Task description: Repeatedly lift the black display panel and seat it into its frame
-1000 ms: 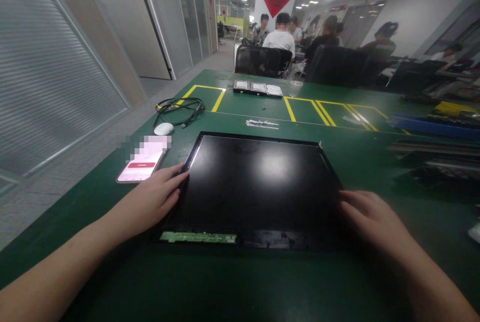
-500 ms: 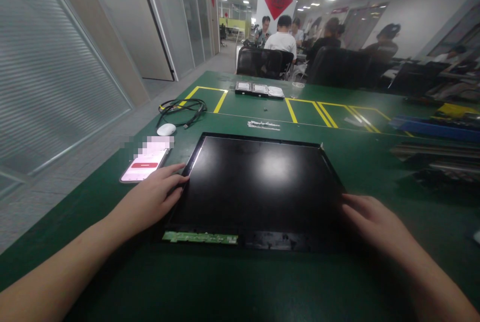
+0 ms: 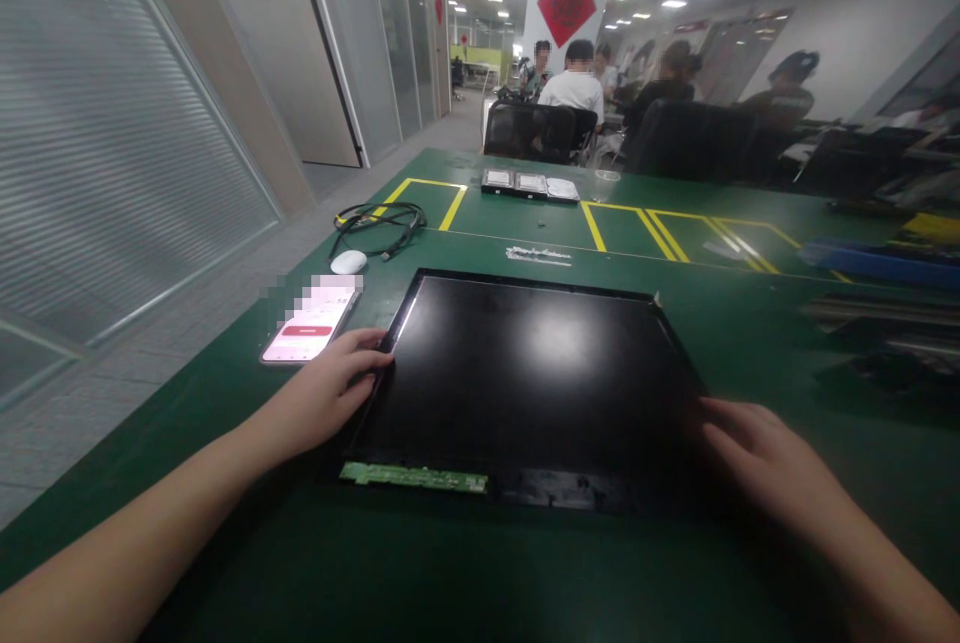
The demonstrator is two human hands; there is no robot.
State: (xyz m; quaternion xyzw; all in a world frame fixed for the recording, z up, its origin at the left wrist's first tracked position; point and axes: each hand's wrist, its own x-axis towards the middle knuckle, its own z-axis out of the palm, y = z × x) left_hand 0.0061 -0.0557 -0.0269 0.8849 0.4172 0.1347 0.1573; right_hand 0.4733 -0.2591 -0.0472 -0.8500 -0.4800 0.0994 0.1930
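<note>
From where I stand, the black screen panel (image 3: pixel 517 363) lies flat on the green worktop (image 3: pixel 570 573), right in front of the person, its dark face up and catching a bright reflection. Taking its centre as the clock, with twelve pointing away from the person, the left hand (image 3: pixel 337 383) touches its edge at nine and the right hand (image 3: pixel 765 438) at three. Each grip looks loose, fingers part-bent along the rim; whether the fingertips hook underneath, I can't tell. A strip of green circuit board (image 3: pixel 412 478) shows along the near edge at seven. Near the left hand, toward ten, lies a lit phone (image 3: pixel 311 328), with a white mouse (image 3: pixel 349 263) just beyond it. A coiled black cable (image 3: pixel 386 228) sits at eleven. Out at twelve, ragged white strips (image 3: pixel 538 256) lie nearer than three hard drives (image 3: pixel 529 185) set in a row.
</note>
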